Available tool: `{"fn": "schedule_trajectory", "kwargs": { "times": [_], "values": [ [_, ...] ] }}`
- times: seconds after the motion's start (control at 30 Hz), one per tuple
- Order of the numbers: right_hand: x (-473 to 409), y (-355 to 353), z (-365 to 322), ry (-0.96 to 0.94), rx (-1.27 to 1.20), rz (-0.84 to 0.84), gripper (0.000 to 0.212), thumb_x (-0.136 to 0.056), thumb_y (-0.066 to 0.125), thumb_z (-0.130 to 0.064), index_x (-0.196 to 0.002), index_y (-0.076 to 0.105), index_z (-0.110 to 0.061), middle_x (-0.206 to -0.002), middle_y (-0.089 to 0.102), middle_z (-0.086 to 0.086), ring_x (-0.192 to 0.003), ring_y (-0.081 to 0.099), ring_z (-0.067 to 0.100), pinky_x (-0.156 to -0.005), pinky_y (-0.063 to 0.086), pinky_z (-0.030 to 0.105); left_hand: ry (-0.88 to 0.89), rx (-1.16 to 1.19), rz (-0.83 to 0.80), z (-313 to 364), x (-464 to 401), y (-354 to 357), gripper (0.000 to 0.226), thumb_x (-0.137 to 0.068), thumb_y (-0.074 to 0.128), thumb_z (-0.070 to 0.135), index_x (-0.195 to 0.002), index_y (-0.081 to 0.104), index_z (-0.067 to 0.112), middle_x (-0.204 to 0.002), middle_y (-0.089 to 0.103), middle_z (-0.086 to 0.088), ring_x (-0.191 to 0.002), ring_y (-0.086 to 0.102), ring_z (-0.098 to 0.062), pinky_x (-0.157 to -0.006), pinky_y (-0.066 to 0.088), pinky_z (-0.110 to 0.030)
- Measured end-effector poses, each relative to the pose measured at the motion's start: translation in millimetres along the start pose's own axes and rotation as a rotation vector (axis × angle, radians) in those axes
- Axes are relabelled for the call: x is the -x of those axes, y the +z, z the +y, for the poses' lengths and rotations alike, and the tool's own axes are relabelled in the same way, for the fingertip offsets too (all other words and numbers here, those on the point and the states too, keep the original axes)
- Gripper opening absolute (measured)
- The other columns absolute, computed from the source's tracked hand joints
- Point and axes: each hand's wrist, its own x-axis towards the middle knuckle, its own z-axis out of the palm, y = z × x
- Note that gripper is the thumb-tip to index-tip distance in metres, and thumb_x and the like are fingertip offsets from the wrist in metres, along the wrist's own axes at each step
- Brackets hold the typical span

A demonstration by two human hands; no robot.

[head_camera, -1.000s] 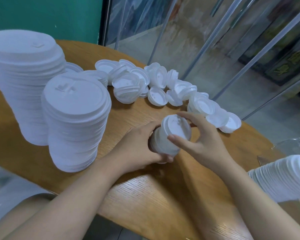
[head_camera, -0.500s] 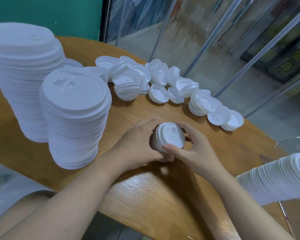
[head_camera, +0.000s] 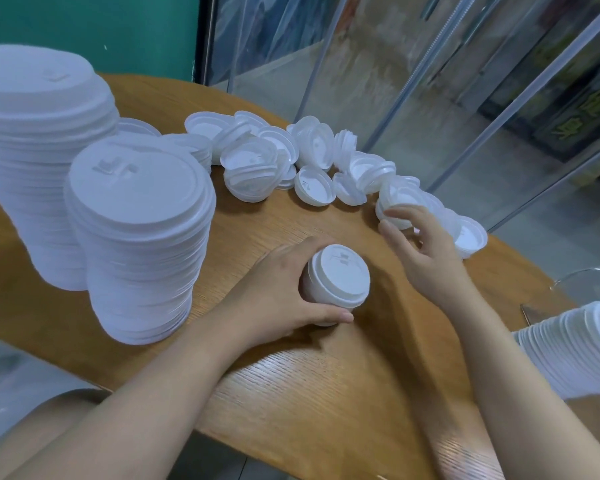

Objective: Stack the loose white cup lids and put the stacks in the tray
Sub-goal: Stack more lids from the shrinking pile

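My left hand (head_camera: pixel 278 292) grips a short stack of small white lids (head_camera: pixel 338 282) that stands on the wooden table (head_camera: pixel 326 382). My right hand (head_camera: pixel 420 247) hovers to the right of it with fingers spread, its fingertips at a loose lid (head_camera: pixel 397 206) and holding nothing. Several loose small lids (head_camera: pixel 314 185) lie in a row across the far side of the table. A long stack of small lids (head_camera: pixel 575 348) lies on its side at the right edge; the tray under it is hardly visible.
Two tall stacks of large white lids (head_camera: pixel 136 244) (head_camera: pixel 35 147) stand at the left. A glass rim (head_camera: pixel 589 275) shows at the right. Clear plastic curtain strips (head_camera: pixel 430 81) hang behind the table. The table's near edge curves below my forearms.
My right hand has let go of the short stack and moved up and to the right, to the loose lids. My left hand still holds the stack in the same place.
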Motion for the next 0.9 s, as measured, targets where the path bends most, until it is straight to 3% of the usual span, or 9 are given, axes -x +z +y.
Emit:
{"fn": "schedule_trajectory", "kwargs": {
  "times": [0.07,0.17,0.3,0.47,0.6,0.77,0.9],
  "values": [
    [-18,-3,28,0.014,0.176,0.078,0.04,-0.096,0.07,-0.037,-0.129,0.064,-0.015,-0.133,0.059,-0.004,-0.124,0.051,0.007,-0.102,0.035,0.021,-0.004,-0.003,-0.004,1,-1,1,0.09,-0.059,0.09,0.064,-0.136,0.043,0.058,-0.117,0.055,0.03,-0.118,0.051,0.002,-0.106,0.044,-0.029],
    [-38,3,59,0.071,0.265,0.171,0.04,-0.096,0.07,-0.022,-0.131,0.062,-0.007,-0.135,0.061,0.007,-0.128,0.052,0.024,-0.102,0.031,0.023,-0.005,-0.004,-0.008,2,-2,3,0.09,-0.06,0.09,0.065,-0.135,0.042,0.058,-0.119,0.056,0.028,-0.119,0.051,0.001,-0.107,0.044,-0.03],
    [-48,14,80,0.101,0.239,0.214,0.033,-0.095,0.066,-0.011,-0.128,0.063,-0.007,-0.129,0.064,0.005,-0.122,0.055,0.022,-0.096,0.033,0.02,0.006,-0.023,-0.01,3,-4,6,0.09,-0.062,0.09,0.063,-0.138,0.043,0.054,-0.121,0.055,0.03,-0.119,0.049,0.004,-0.104,0.041,-0.021],
    [-51,20,94,0.026,0.295,0.251,0.032,-0.092,0.062,0.0,-0.122,0.067,-0.007,-0.122,0.068,0.007,-0.115,0.059,0.029,-0.097,0.042,0.032,0.0,-0.03,-0.017,2,-5,6,0.091,-0.062,0.09,0.063,-0.138,0.043,0.055,-0.117,0.052,0.037,-0.116,0.047,0.008,-0.094,0.032,-0.007],
    [-48,19,94,-0.011,0.319,0.293,0.031,-0.088,0.061,0.005,-0.116,0.068,-0.008,-0.103,0.066,0.006,-0.099,0.058,0.03,-0.09,0.048,0.047,-0.001,-0.027,-0.008,3,-6,7,0.09,-0.061,0.09,0.063,-0.138,0.045,0.052,-0.117,0.052,0.037,-0.117,0.048,0.006,-0.097,0.036,-0.013],
    [-20,21,75,-0.103,0.219,0.465,0.023,-0.087,0.066,0.003,-0.106,0.068,-0.009,-0.092,0.061,0.002,-0.089,0.055,0.024,-0.082,0.047,0.039,-0.003,-0.022,-0.009,5,-6,7,0.089,-0.06,0.09,0.063,-0.137,0.047,0.051,-0.12,0.055,0.033,-0.118,0.05,0.005,-0.104,0.042,-0.023],
    [11,39,60,-0.129,0.097,0.509,0.021,-0.086,0.072,0.001,-0.104,0.069,-0.01,-0.088,0.06,0.003,-0.085,0.056,0.023,-0.081,0.048,0.036,0.014,-0.002,0.006,4,-4,9,0.084,-0.06,0.091,0.061,-0.133,0.05,0.051,-0.12,0.058,0.033,-0.119,0.051,0.008,-0.104,0.042,-0.021]
  ]
}}
